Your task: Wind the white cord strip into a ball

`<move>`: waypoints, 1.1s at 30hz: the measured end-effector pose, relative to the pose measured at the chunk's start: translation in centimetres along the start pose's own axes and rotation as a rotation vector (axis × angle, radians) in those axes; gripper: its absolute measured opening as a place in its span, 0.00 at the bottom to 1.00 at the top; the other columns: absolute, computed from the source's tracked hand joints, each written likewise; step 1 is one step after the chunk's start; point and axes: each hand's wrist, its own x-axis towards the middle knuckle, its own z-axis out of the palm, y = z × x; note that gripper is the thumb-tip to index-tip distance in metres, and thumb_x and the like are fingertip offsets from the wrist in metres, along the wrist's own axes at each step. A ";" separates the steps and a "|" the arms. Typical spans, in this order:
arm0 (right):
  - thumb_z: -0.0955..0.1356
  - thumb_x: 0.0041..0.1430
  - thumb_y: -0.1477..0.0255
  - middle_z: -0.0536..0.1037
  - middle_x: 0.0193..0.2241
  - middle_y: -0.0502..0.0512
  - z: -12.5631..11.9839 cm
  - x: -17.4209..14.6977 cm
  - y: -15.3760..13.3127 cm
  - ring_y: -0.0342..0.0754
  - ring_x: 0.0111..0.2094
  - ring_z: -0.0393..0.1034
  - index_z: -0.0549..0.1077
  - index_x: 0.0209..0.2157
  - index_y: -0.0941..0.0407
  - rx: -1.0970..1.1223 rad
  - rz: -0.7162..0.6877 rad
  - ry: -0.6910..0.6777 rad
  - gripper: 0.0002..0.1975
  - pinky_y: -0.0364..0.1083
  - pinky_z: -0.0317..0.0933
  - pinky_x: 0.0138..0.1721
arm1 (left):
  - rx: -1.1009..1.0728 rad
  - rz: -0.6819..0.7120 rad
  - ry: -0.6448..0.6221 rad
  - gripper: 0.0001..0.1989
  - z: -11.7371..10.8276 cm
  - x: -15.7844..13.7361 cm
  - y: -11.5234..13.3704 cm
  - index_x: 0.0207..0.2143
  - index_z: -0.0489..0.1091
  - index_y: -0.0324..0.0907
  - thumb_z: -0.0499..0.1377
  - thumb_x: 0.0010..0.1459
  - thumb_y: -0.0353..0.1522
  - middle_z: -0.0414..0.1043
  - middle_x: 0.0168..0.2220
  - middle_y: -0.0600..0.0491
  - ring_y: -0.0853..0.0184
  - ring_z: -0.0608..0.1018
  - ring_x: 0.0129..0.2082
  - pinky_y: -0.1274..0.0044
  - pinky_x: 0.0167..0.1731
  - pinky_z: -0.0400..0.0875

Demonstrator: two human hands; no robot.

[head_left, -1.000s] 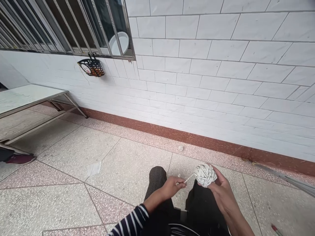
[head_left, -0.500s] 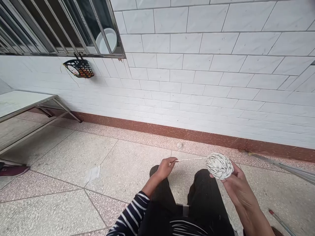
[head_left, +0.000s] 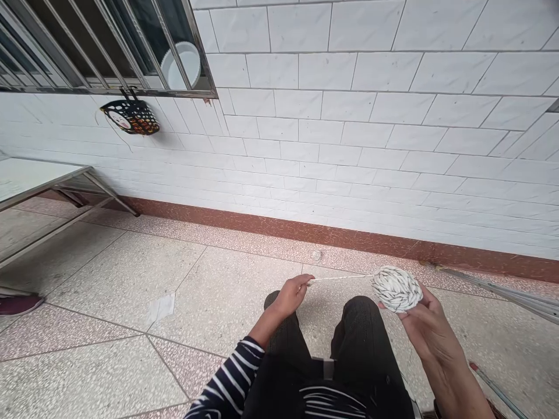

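Observation:
A round, braided-looking piece of white cord with dark flecks [head_left: 396, 289] rests in my right hand [head_left: 432, 329], fingers and thumb closed on its edge. From its left side a thin cord [head_left: 343, 278] runs nearly level and taut to my left hand [head_left: 293, 295]. The left thumb and fingers pinch the cord's end in front of my left knee. Part of the right fingers lies hidden behind the round piece, which is held above and past my right knee.
A metal-framed table [head_left: 48, 174] stands at the left, with a dark red shoe [head_left: 20, 304] near it. A black perforated basket [head_left: 131, 118] hangs below the barred window. White paper [head_left: 161, 307] lies on the floor. Metal poles [head_left: 493, 288] lie at the right by the tiled wall.
My right hand has moved slightly to the right with the round cord piece. My left hand stays almost in place, still pinching the cord. The camera view has shifted a little.

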 end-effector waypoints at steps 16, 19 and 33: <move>0.76 0.42 0.70 0.75 0.53 0.64 -0.8 0.8 -4.5 0.67 0.54 0.68 0.78 0.47 0.54 -0.028 -0.248 0.084 0.26 0.62 0.71 0.44 | 0.300 0.014 -0.088 0.23 -1.6 0.0 -1.8 0.34 0.75 0.39 0.46 0.70 0.42 0.77 0.32 0.50 0.65 0.78 0.34 0.77 0.41 0.70; 0.77 0.40 0.71 0.77 0.51 0.63 0.6 0.8 -3.6 0.67 0.54 0.68 0.78 0.47 0.54 -0.010 -0.211 0.002 0.27 0.63 0.69 0.47 | 0.327 -0.028 -0.012 0.14 -2.0 1.8 -1.5 0.40 0.76 0.39 0.52 0.67 0.36 0.77 0.44 0.46 0.61 0.77 0.46 0.72 0.50 0.68; 0.75 0.40 0.72 0.78 0.40 0.53 3.9 3.9 5.7 0.56 0.42 0.71 0.73 0.46 0.54 -0.514 -0.061 -0.238 0.27 0.50 0.63 0.44 | -0.223 -0.099 -0.215 0.18 5.7 -3.2 5.4 0.28 0.73 0.37 0.51 0.65 0.36 0.74 0.23 0.53 0.69 0.73 0.27 0.78 0.37 0.67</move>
